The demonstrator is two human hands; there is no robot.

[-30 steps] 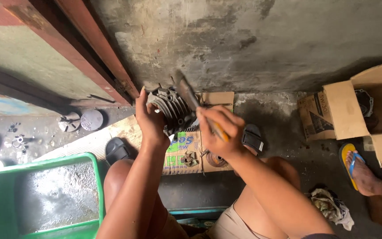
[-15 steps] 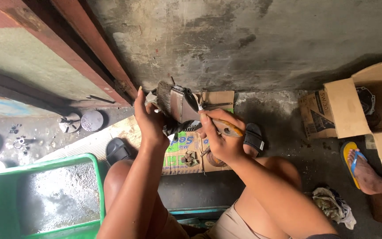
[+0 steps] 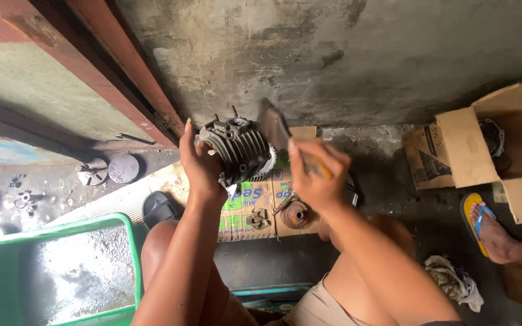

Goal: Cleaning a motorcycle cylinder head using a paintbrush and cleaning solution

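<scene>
My left hand grips a grey finned engine cylinder and holds it up above the floor. My right hand is closed on a flat-bladed scraper with a yellowish handle, its blurred blade set against the cylinder's right side. Below them a flattened cardboard sheet lies on the floor with a small round rusty part and another small metal piece on it.
A green plastic tub with wet residue stands at lower left. An open cardboard box sits at right, beside another person's foot in a yellow sandal. Round metal parts lie left, a rag lower right.
The cylinder has been turned in my left hand, and my right hand has shifted the scraper along its side.
</scene>
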